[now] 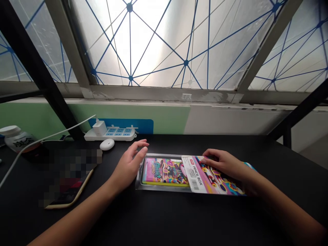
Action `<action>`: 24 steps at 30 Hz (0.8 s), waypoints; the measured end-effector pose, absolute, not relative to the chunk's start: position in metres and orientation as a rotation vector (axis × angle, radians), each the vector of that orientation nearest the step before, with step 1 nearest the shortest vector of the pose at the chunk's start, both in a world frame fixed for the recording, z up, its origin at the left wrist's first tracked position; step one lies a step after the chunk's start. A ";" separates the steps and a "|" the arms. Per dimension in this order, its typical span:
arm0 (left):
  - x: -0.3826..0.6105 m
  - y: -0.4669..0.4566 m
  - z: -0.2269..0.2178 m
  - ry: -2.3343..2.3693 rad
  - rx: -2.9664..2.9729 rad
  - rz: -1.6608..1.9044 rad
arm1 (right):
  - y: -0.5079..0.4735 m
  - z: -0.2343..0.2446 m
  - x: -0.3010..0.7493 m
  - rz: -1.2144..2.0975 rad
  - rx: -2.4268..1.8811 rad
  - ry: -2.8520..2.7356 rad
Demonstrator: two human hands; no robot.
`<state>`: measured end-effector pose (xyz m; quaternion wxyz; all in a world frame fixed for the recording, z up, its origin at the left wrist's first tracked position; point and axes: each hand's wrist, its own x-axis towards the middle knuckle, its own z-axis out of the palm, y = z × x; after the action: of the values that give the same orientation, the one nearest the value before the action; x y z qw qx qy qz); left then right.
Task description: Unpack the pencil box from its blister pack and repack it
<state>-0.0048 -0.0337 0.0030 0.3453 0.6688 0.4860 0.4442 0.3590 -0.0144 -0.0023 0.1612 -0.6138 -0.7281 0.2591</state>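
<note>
Near the black desk's [164, 218] far edge lies a clear plastic tray [164, 189], partly under a colourful printed card [212, 179]. The left hand [130, 162] is open beside it; the right hand [225, 163] touches the card, its grip I cannot tell.

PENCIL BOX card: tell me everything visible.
The PENCIL BOX card is bright with multicoloured cartoon print; a white strip at its slanted left edge carries the name, a small red logo and a barcode. It looks like thin card, lying print-up over the right part of a clear plastic tray on the black table. The right hand rests on it, hiding part.
</note>
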 end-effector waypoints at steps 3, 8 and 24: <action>0.000 -0.037 -0.006 1.210 1.704 1.063 | -0.013 0.003 0.371 0.798 -1.711 -2.125; 0.003 -0.045 -0.011 1.143 1.787 0.896 | -0.011 0.007 0.351 0.685 -1.710 -2.200; -0.002 -0.026 -0.020 1.210 1.518 1.178 | -0.002 0.015 0.172 0.258 -1.347 -2.619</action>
<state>-0.0016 -0.0262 -0.0201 0.4217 0.6062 0.4831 0.4704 0.1721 -0.0024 0.0154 0.0924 -0.4535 -0.8822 0.0869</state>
